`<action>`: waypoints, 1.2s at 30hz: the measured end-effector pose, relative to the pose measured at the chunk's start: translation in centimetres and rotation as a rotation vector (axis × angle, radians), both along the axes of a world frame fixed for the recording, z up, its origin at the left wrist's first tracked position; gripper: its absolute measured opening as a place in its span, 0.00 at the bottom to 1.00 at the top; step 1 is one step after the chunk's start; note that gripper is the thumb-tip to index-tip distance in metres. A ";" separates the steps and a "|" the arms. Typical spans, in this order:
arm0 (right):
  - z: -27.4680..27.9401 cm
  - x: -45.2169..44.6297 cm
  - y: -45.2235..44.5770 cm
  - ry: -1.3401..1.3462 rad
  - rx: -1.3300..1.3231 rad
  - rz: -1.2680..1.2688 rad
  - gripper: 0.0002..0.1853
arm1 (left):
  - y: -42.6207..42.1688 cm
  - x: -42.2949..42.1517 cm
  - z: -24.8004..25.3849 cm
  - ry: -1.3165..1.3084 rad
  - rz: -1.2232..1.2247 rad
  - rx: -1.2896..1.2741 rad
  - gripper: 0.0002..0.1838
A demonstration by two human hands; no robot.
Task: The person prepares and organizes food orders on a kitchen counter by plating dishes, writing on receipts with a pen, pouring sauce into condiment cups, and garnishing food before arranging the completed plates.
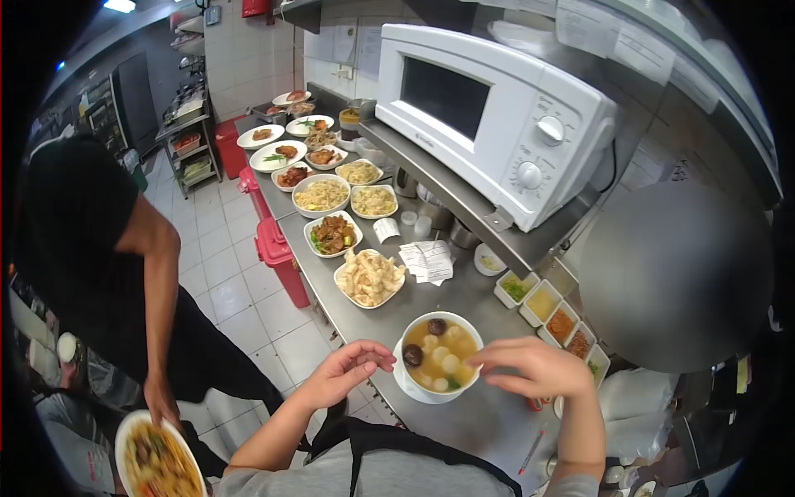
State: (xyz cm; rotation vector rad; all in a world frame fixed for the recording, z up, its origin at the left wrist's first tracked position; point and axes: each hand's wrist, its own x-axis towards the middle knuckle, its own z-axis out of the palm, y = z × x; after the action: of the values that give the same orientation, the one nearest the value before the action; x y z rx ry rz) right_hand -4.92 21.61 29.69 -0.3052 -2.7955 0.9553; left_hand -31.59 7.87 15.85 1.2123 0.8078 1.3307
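Note:
A white bowl of yellow soup with pale round balls and dark mushrooms stands on the steel counter before me. What looks like a white plate shows under its near edge. Just off the bowl's left rim is my left hand, fingers curved and apart, holding nothing. My right hand hovers at the right rim with fingers spread; its fingertips overlap the rim in view, and I cannot tell whether they touch. Beyond the bowl sits a square dish of pale fried pieces.
Several plated dishes line the steel counter toward the back. A microwave rests on a shelf above. Small topping tubs and a pen lie to the right. At left, a person holds an oval plate of food.

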 end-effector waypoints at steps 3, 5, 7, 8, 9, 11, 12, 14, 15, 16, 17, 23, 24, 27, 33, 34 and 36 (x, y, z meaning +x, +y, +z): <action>-3.2 -6.5 4.6 -0.098 -0.094 0.118 0.14 | 1.3 -2.2 1.6 -0.024 0.078 0.058 0.15; -5.9 -10.8 8.6 -0.193 -0.333 0.001 0.14 | 2.8 -4.2 2.5 0.014 0.268 0.179 0.15; -9.2 -15.3 13.1 -0.229 -0.522 -0.082 0.16 | 4.3 -6.8 2.7 0.008 0.319 0.208 0.15; -10.7 -17.8 15.1 -0.274 -0.568 -0.155 0.17 | 5.0 -8.2 2.7 -0.011 0.360 0.231 0.15; -12.3 -20.1 17.0 -0.319 -0.614 -0.231 0.17 | 5.7 -9.6 2.5 -0.031 0.400 0.254 0.15; -15.8 -24.2 21.1 -0.312 -0.742 -0.382 0.17 | 7.3 -12.6 1.6 -0.056 0.395 0.246 0.15; -17.6 -26.3 23.4 -0.295 -0.866 -0.527 0.16 | 8.0 -14.1 1.0 -0.071 0.400 0.216 0.14; -21.6 -30.0 28.0 -0.159 -0.804 -0.699 0.16 | 9.8 -17.4 0.2 -0.103 0.396 0.175 0.13; -24.2 -31.7 30.3 -0.033 -0.739 -0.865 0.17 | 11.2 -19.5 0.1 -0.102 0.390 0.179 0.13; -27.1 -32.7 33.0 -0.030 -0.737 -0.868 0.17 | 12.5 -21.5 0.0 -0.060 0.379 0.147 0.13; -30.2 -33.3 36.2 -0.046 -0.288 -0.926 0.17 | 14.1 -23.6 -0.1 -0.018 0.375 0.119 0.12; -31.3 -36.4 40.7 0.068 -0.743 -0.993 0.15 | 29.4 -39.0 -2.3 0.065 0.555 -0.117 0.17; -31.1 -36.2 40.7 0.084 -0.886 -0.926 0.15 | 32.3 -40.6 -1.7 -0.228 0.584 -0.253 0.18; -30.0 -35.7 39.5 0.123 -1.143 -0.805 0.16 | 42.4 -46.6 -5.2 -0.835 0.524 -0.534 0.21; -28.5 -34.8 37.5 0.116 -1.347 -0.735 0.26 | 56.8 -48.2 -7.6 -0.848 0.761 -0.374 0.20; -28.6 -34.7 37.4 0.121 -1.355 -0.752 0.28 | 60.7 -50.7 -10.6 -0.458 0.988 -0.420 0.21; -29.1 -34.4 37.5 0.140 -1.378 -0.739 0.29 | 61.0 -50.3 -8.5 0.546 1.393 -0.428 0.26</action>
State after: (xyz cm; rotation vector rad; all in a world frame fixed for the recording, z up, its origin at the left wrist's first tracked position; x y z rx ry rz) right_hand -39.31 59.12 0.63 -1.1906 -1.2131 2.2428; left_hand -81.84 68.87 7.33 0.5550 2.4595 1.6866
